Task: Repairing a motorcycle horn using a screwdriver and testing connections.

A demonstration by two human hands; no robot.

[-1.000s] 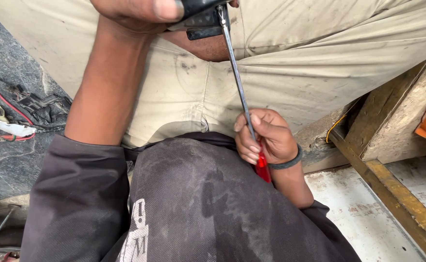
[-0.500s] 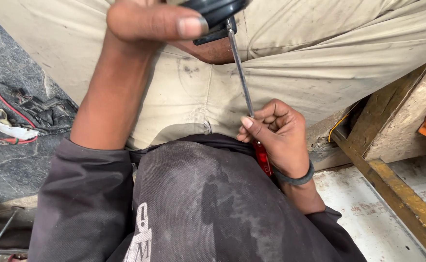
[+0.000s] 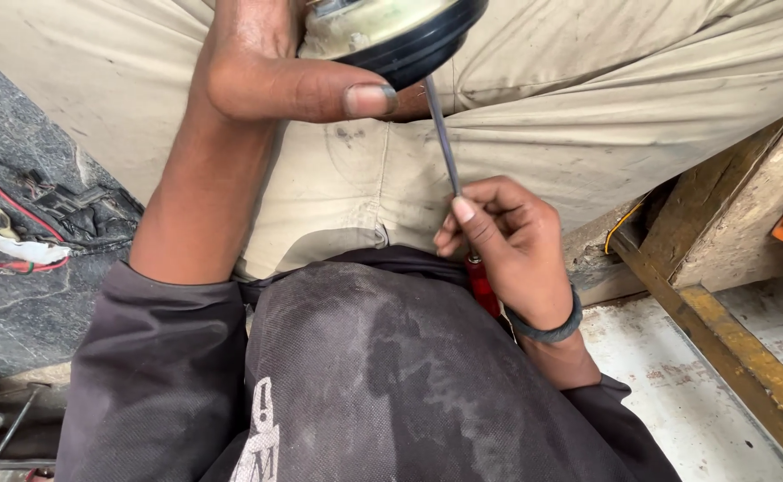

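While gripped, screwdriver (image 3: 446,143) points up, slightly left

1. The round part (image 3: 391,36) sat at the top edge of the view, partly cut off. It had a thick black rim and a dull, yellowish metal face, tilted on its edge.
2. The screwdriver (image 3: 449,161) had a thin grey metal shaft and a red handle. It stood steeply, leaning slightly left toward the top, with its tip touching the underside of the black rim. Its handle was mostly hidden low down, only a red strip showing.
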